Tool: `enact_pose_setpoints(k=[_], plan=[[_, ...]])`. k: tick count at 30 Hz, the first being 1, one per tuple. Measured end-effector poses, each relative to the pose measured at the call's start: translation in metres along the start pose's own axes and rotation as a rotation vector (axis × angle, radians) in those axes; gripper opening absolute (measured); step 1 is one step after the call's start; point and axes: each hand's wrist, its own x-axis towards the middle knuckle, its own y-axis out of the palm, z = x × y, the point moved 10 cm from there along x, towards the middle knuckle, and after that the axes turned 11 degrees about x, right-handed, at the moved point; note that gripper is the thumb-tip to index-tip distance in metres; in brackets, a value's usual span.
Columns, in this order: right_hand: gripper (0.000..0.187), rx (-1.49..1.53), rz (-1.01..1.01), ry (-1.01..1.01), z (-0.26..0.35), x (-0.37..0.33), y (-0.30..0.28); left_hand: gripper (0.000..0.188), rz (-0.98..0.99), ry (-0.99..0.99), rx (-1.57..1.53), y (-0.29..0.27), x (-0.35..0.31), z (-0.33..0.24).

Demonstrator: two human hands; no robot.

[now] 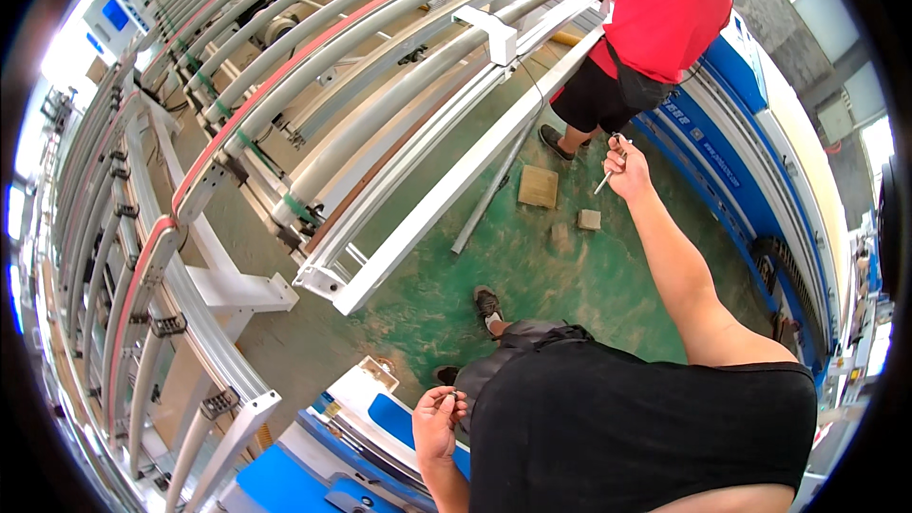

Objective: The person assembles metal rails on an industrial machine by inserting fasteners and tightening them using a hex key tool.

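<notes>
My right hand [628,171] is held out ahead of me, its fingers closed around a slim metal rod [602,184]. One end of the rod sticks out below the fingers; I cannot make out what kind of tool it is. Down by my left side, my left hand [438,426] is closed in a pinch, fingertips together. Something small and pale may be between them, but it is too small to name. Neither hand touches the machine frames around me.
Left and ahead stands a roller conveyor [370,76] with a white end beam [456,195]. A person in a red shirt [665,5] stands ahead, beside a long blue machine [708,147]. On the green floor lie a wooden piece [539,187], a small block [589,219] and a metal bar [489,199].
</notes>
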Motion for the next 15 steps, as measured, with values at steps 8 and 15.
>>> enact_pose_setpoints(k=[8,15], plan=[[0.003,0.055,-0.099,0.138,-0.042,-0.023,-0.063,0.014,-0.096,-0.014,-0.143,0.007,0.012,-0.019],[0.008,-0.083,-0.04,0.377,-0.108,-0.066,-0.081,0.011,-0.221,0.071,-0.052,0.002,0.019,-0.055]])
